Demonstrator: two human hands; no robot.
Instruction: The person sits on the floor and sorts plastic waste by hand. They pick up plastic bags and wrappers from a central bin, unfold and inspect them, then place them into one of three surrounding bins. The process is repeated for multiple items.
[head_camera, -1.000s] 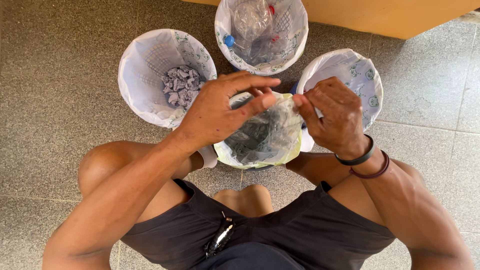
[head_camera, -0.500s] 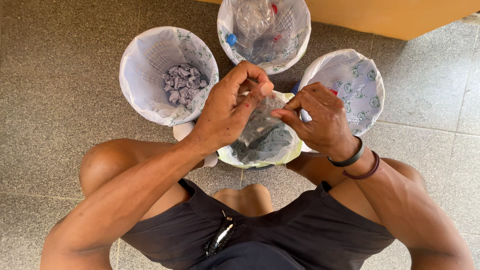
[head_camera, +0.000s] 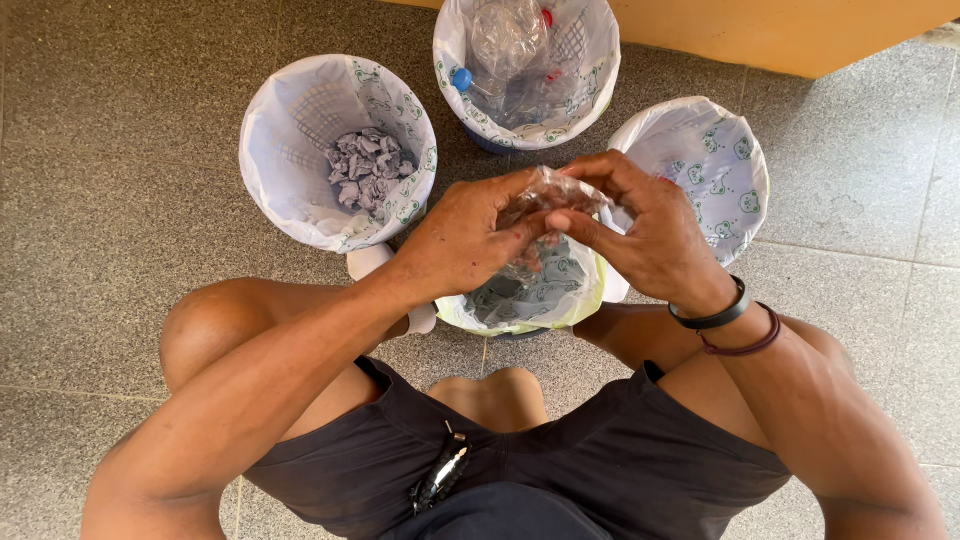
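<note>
Plastic wrap (head_camera: 548, 195) is pinched between the fingers of the left hand (head_camera: 470, 240) and right hand (head_camera: 650, 235); it is best kept bunched above the nearest bin (head_camera: 580, 305).

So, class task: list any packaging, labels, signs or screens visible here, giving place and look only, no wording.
Clear plastic wrapper: crumpled, held between left hand and right hand.
Clear plastic bottles: top bin, blue and red caps.
Printed bin liners: white, small green figures.
No signs or screens.
</note>
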